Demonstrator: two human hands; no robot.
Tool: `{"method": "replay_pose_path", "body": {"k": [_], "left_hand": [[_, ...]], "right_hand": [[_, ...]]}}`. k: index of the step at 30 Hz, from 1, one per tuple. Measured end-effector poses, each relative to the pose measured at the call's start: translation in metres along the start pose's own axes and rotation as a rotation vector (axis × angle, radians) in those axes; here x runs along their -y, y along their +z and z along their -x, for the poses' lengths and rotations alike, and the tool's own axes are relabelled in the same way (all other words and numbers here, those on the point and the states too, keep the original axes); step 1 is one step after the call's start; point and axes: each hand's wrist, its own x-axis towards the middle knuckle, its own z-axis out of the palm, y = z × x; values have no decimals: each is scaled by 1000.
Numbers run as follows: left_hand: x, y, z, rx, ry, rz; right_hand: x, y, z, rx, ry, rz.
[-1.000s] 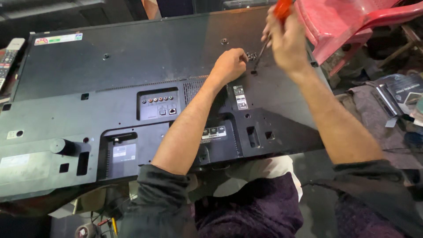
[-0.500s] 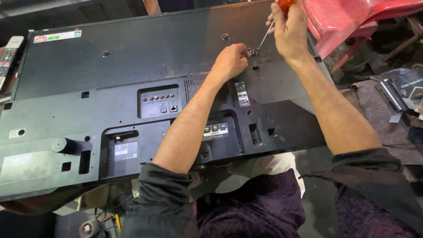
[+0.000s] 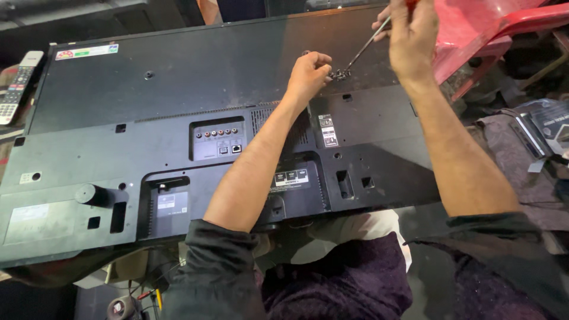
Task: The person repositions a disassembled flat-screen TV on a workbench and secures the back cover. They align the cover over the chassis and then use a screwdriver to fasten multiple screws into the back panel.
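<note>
A large black television (image 3: 178, 106) lies face down, its back cover up, with a port panel (image 3: 217, 140) near the middle. My right hand (image 3: 412, 38) grips a screwdriver (image 3: 366, 46) whose red handle is mostly out of frame; the shaft slants down-left to a small cluster of screws (image 3: 339, 74) on the cover. My left hand (image 3: 309, 72) rests on the cover with fingertips pinched at those screws, right beside the screwdriver tip.
A remote control (image 3: 16, 86) lies off the television's left edge. A red plastic chair (image 3: 492, 29) stands at the upper right. Dark cloth and a black boxy item (image 3: 536, 133) sit at the right. Cables and small tools (image 3: 139, 293) lie below the television's near edge.
My right hand has lifted and tilted the screwdriver away from me, its handle rising out of the frame. My left hand stays at the screws. The view has shifted slightly.
</note>
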Motion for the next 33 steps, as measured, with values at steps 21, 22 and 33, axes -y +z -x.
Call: {"method": "replay_pose_path", "body": {"k": [21,22,33], "left_hand": [[4,7,-2,320,-216,732],[3,7,-2,327,-217,738],[3,9,-2,322,-206,718]], "right_hand": [[34,-11,11,-101,-2,-221],[35,-11,12,-101,-10,-218],[41,-10,17,-109,-11,-234]]}}
